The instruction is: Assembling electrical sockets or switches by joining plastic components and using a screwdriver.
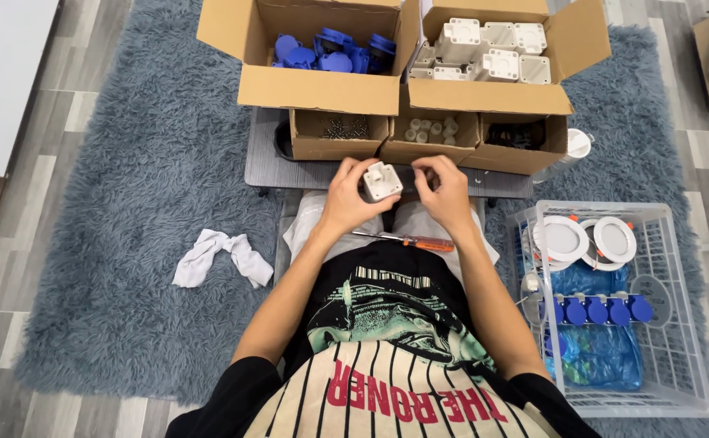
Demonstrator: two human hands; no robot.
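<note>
Holding a small white plastic block [382,180] between both hands, I sit on a shaggy blue-grey rug [127,203] with a low grey table [267,166] just in front of my knees. My left hand [350,199] wraps around the block's near left side, fingers closed on it, thumb up along its edge. My right hand [445,193] curls in from the other side, fingertips pinching at a dark part just beside the block; I cannot tell exactly what it grips. Both forearms angle inward from my elbows, wrists bent slightly, meeting over my lap.

I judge the block to be light, rigid and smooth, with square corners that give a firm purchase; the flat sides seem the safest place to hold, leaving the raised top free.

An orange-handled screwdriver [407,240] lies across my lap below my hands. Open cardboard boxes [322,89] of blue and white parts stand on the table beyond.
</note>
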